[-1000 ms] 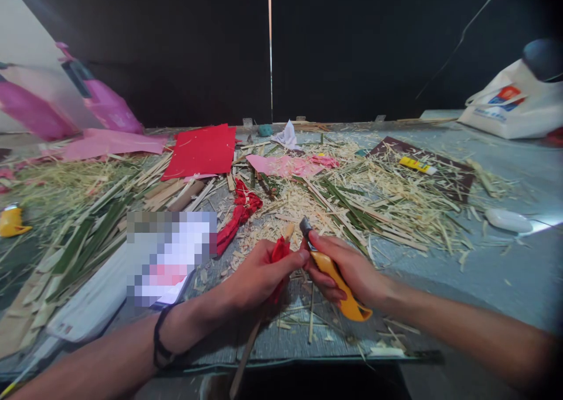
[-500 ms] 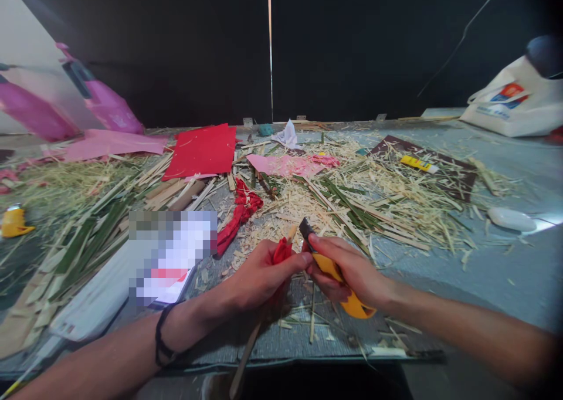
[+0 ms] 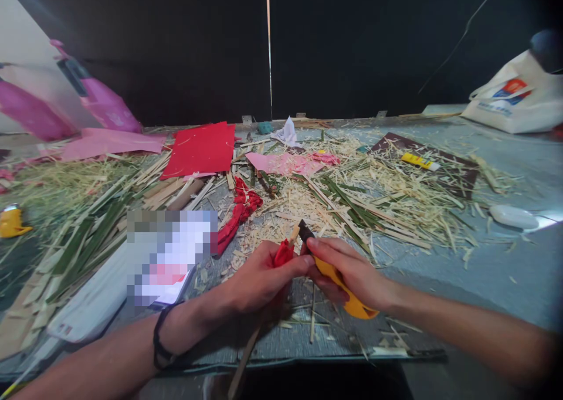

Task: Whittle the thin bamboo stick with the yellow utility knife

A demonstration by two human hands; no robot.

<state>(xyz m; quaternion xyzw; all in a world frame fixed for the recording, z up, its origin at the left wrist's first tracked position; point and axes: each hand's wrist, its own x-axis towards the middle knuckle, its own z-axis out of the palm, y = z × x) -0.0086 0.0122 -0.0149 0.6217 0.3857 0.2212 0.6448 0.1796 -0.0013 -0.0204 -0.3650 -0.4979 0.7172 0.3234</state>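
At the far left a small yellow object [image 3: 11,221] lies among green and pale bamboo strips [image 3: 83,241], with pink paper [image 3: 109,142] and a red sheet [image 3: 201,149] behind them and a crumpled red strip [image 3: 237,215] nearer the middle. The left hand [image 3: 259,277] is closed around a thin bamboo stick [image 3: 246,350], its top wrapped in red paper [image 3: 284,252]; the stick looks light and stiff but likely to split, the paper soft and easy to tear, so the grip just below the wrap seems the safe place. Touching thumb to thumb, the right hand [image 3: 352,274] is wrapped round a yellow utility knife [image 3: 347,294], blade up at the stick's tip. Shavings [image 3: 373,200] crowd the table [image 3: 505,271]; further right lie a yellow tube [image 3: 417,162], a white oval object [image 3: 514,216] and a white bag [image 3: 514,104], all well clear of the hands.
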